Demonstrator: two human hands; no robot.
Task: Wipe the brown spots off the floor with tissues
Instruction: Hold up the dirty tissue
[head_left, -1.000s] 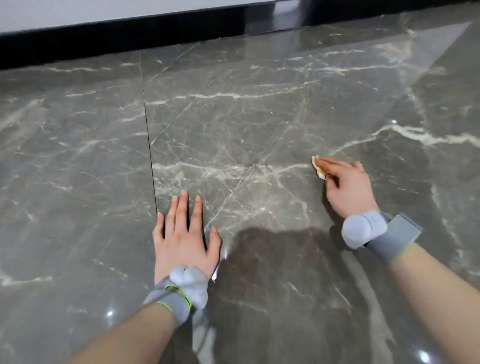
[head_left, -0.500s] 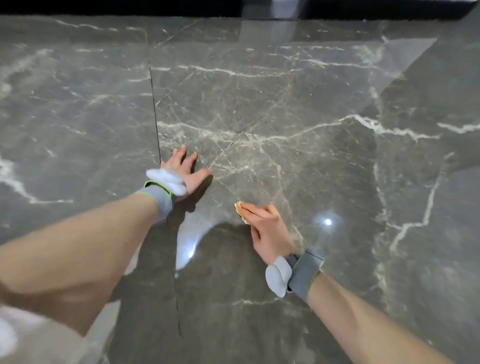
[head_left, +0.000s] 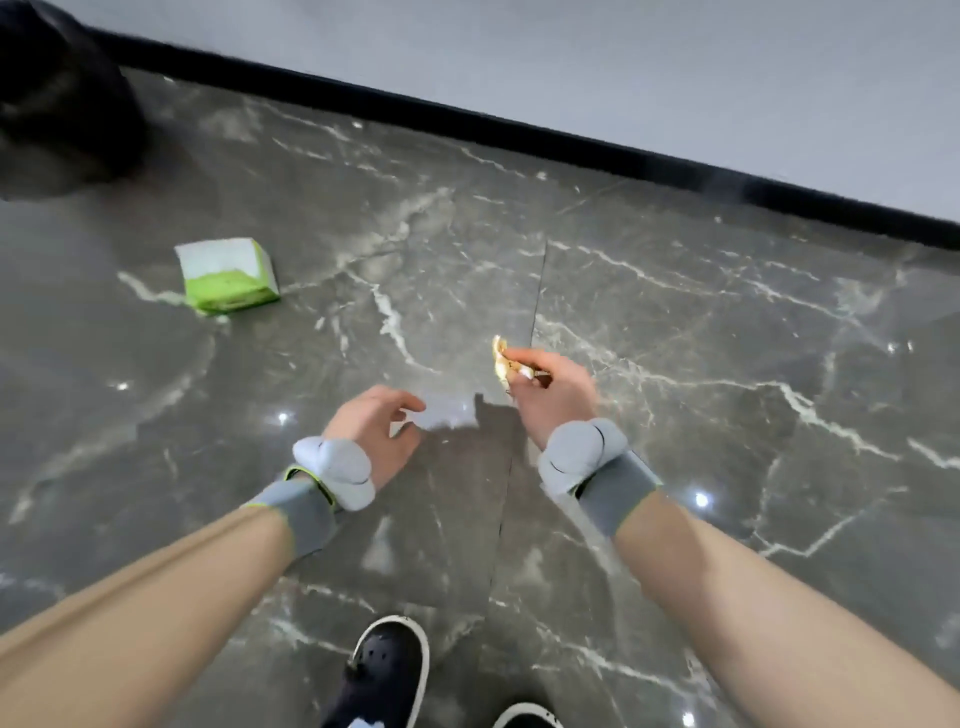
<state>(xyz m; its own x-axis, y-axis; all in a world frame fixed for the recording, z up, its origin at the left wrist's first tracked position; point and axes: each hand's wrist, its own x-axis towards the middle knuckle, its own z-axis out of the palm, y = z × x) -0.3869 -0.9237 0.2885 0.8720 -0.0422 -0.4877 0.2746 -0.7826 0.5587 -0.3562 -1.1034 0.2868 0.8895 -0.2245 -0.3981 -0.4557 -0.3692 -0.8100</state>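
"Black shoe (head_left: 387, 670) nearest, then two bare forearms (head_left: 156, 597). What are the hands doing?"

"Left hand (head_left: 371, 431) hangs over the floor (head_left: 675, 364), fingers loosely curled, gripping nothing that I can make out. The pale patch just past its fingertips looks like glare on the stone, not paper."

"And the right?"

"Right hand (head_left: 550, 395) is a little further out. Its thumb and fingers pinch a crumpled tissue (head_left: 500, 358), stained yellow-brown, which sticks out to the left of the fingertips, clear of the floor."

"Any brown spots to be seen?"

"None that I can see on the grey marble around the hands, though the veining makes small marks hard to tell."

"So what next, do you think?"

"I'd guess a fresh sheet, or getting rid of the dirty one. Either way it goes left and away. The tissue box (head_left: 226, 275) lies on the floor ahead and well to the left of both hands, its long side running roughly across the view, and the free left hand is the nearer one. Beyond it, in the far left corner, sits a black bag (head_left: 57, 104), near the dark skirting (head_left: 571, 143) under the wall (head_left: 623, 62)."

"So the right hand would have to cross over?"

"To reach the bag, yes, I reckon."
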